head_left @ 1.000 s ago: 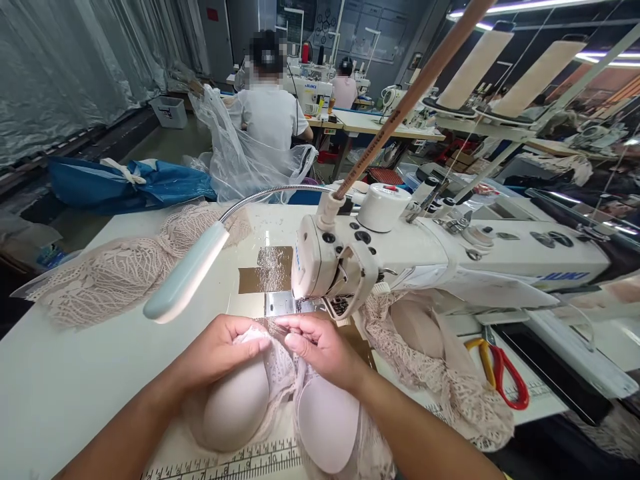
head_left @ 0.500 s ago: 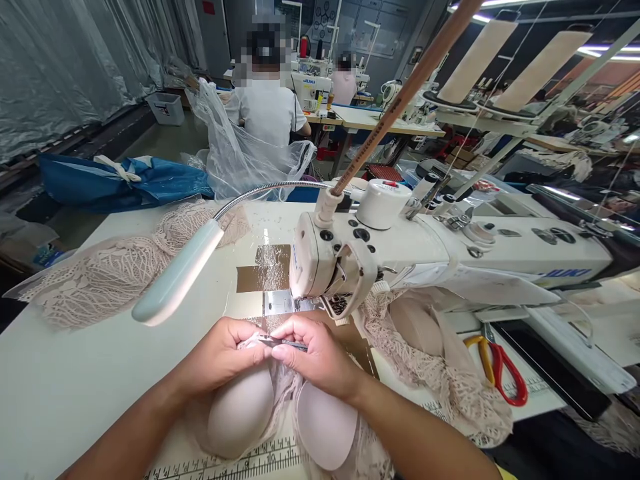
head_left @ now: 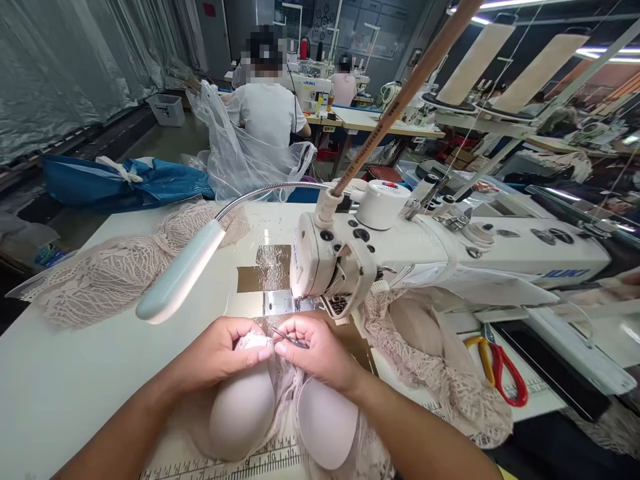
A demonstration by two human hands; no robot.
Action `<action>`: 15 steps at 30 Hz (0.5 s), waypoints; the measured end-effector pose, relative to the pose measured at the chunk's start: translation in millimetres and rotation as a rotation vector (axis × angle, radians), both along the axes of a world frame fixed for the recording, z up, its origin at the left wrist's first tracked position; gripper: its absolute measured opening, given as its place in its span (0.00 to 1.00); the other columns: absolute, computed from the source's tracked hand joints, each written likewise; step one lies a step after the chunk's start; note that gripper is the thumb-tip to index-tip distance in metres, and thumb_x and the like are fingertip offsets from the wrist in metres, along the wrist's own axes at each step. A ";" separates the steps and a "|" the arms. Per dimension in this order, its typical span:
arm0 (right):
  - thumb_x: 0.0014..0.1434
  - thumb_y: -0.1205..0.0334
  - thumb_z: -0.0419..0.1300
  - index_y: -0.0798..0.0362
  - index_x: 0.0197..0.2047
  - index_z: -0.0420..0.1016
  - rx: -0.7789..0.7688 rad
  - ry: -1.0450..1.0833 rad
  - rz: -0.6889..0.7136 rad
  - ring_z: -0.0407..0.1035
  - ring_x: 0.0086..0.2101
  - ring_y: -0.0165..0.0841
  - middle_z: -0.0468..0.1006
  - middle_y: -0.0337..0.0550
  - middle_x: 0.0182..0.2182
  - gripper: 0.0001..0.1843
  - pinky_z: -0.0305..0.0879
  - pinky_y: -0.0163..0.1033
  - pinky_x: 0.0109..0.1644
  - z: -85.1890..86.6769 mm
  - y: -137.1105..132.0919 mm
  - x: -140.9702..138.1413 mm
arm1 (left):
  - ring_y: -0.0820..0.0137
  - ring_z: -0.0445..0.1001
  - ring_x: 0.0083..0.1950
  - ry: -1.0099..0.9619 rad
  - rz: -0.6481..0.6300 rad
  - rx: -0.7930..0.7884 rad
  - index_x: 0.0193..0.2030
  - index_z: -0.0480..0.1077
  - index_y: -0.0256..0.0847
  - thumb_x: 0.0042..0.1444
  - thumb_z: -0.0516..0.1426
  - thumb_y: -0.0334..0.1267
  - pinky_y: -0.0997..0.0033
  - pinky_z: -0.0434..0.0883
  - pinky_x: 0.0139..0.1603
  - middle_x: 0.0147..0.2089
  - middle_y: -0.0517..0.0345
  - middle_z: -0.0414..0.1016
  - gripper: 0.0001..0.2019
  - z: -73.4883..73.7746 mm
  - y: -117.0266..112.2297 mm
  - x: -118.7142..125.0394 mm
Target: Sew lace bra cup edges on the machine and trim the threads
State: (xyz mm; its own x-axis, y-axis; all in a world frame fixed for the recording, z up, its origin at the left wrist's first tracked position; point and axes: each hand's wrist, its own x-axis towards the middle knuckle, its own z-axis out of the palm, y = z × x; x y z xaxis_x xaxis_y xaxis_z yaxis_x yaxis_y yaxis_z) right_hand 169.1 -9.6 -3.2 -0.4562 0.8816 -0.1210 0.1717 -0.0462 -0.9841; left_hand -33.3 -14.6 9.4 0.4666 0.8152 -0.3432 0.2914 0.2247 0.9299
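Note:
A pale pink bra (head_left: 243, 413) with smooth moulded cups and lace lies in front of me, its cups towards my body. My left hand (head_left: 220, 350) pinches the lace and fabric at the bra's centre between thumb and fingers. In my right hand (head_left: 313, 350) is a slim, dark metal tool, apparently tweezers (head_left: 293, 338), its tip pointing left at the pinched fabric. My right fingers also meet the fabric there. Just beyond my hands stands the needle end of a white sewing machine (head_left: 313, 260). The exact spot between my fingertips is partly hidden.
A lamp (head_left: 183, 273) on a bendy neck hangs over the table's left side. Lace pieces (head_left: 105, 280) lie at left; another lace bra (head_left: 425, 347) lies right, beside red-and-yellow-handled scissors (head_left: 505, 373). A printed ruler (head_left: 270, 460) runs along the front. Another person (head_left: 267, 113) sits ahead.
The tool in my right hand has tilted, its tip now raised and angled up-left. My left fingers have shifted slightly, showing more of the white fabric. The bra stays nearly in place.

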 end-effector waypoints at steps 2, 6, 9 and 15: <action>0.53 0.64 0.61 0.55 0.35 0.75 0.035 -0.033 -0.004 0.70 0.37 0.34 0.76 0.43 0.34 0.05 0.67 0.39 0.43 -0.2 0.4 1.4 | 0.76 0.56 0.26 -0.017 -0.004 -0.040 0.26 0.66 0.35 0.52 0.60 0.51 0.77 0.53 0.24 0.25 0.64 0.59 0.19 1.9 0.4 -2.6; 0.53 0.59 0.64 0.54 0.40 0.73 0.036 0.076 0.040 0.70 0.39 0.34 0.75 0.42 0.37 0.12 0.67 0.39 0.46 -1.9 0.9 1.8 | 0.76 0.56 0.26 -0.025 0.030 -0.045 0.25 0.65 0.35 0.52 0.61 0.51 0.76 0.53 0.24 0.24 0.64 0.59 0.20 1.0 -0.4 0.3; 0.53 0.59 0.64 0.55 0.39 0.73 -0.002 0.084 0.046 0.70 0.38 0.33 0.75 0.42 0.36 0.11 0.67 0.38 0.44 -0.9 1.2 0.4 | 0.74 0.58 0.28 0.016 0.048 0.014 0.26 0.67 0.35 0.53 0.60 0.51 0.76 0.55 0.25 0.26 0.62 0.61 0.19 -0.4 -0.6 4.4; 0.55 0.64 0.60 0.56 0.31 0.74 0.021 -0.003 -0.014 0.67 0.30 0.29 0.74 0.38 0.28 0.04 0.65 0.35 0.37 5.6 2.1 -1.1 | 0.75 0.60 0.27 0.016 0.034 -0.044 0.29 0.69 0.34 0.53 0.60 0.50 0.77 0.57 0.26 0.26 0.62 0.63 0.17 0.9 0.5 2.1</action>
